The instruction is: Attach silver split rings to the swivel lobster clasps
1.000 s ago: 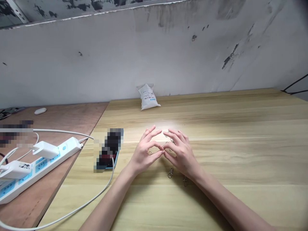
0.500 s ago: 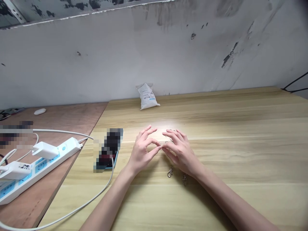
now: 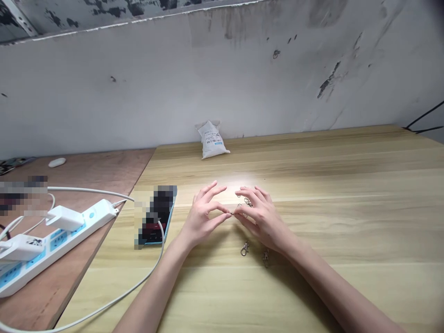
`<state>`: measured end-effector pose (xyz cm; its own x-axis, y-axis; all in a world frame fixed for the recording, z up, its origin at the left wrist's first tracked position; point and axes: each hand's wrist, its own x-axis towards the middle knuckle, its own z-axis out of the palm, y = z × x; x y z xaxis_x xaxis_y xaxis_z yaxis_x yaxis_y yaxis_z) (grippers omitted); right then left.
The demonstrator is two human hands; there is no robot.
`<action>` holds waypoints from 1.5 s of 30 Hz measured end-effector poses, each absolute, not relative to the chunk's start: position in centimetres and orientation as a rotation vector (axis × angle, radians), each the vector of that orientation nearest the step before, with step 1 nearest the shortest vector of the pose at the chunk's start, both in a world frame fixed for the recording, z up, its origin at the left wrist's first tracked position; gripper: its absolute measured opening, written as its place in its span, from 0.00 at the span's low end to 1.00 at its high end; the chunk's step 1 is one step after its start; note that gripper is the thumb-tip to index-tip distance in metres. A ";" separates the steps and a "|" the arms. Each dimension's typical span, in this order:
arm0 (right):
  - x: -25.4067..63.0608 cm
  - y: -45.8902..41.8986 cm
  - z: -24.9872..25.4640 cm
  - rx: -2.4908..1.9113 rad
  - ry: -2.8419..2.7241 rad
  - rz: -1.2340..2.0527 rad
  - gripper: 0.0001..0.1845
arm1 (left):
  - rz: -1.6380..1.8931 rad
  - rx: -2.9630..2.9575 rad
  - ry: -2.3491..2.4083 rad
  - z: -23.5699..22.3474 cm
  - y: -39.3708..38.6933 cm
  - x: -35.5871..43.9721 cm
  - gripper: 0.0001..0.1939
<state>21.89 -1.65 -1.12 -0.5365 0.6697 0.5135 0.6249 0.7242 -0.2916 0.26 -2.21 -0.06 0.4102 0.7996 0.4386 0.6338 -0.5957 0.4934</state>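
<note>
- Wall [image 3: 156, 92]: grey-white, scuffed, with dark chipped patches, behind everything.
- Worktop [image 3: 347, 208]: light wood grain, under both your hands.
- Red-brown board [image 3: 114, 169]: off to your left, its edge along the worktop's left side.
- Power strip [image 3: 103, 210]: white with blue sockets, angled across the board, two white plugs [image 3: 65, 217] on it.
- White cable [image 3: 152, 270]: loops over the worktop, left of your left forearm, up to the phone.
- Your left hand [image 3: 201, 217]: grip narrow, thumb and forefinger pinched on a small metal piece, other fingers raised.
- Your right hand [image 3: 262, 219]: grip narrow too, fingertips on the same piece from the other side, other fingers curved above the worktop.
- Phone [image 3: 156, 212]: left of your left hand, partly pixelated, blue edge showing.
- White packet [image 3: 212, 140]: printed label, near the wall.
- Metal clasps [image 3: 244, 248]: two lying nearer you, below your right hand.
- More metal bits [image 3: 248, 202]: by your right fingers, partly hidden.
- Small metal piece [image 3: 232, 213]: between your two hands' fingertips; too small to tell its shape.
</note>
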 end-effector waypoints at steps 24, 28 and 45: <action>23.9 -1.6 1.3 -0.980 -2.475 0.635 0.06 | 0.373 2.377 1.364 1.6 -2.1 -2.8 0.08; 23.0 -3.5 2.0 -0.976 -2.658 0.861 0.03 | 0.370 2.337 1.357 1.5 -2.2 -2.4 0.06; 23.2 -3.6 1.2 -1.168 -2.631 1.096 0.05 | 0.431 2.334 1.388 0.9 -2.2 -0.8 0.04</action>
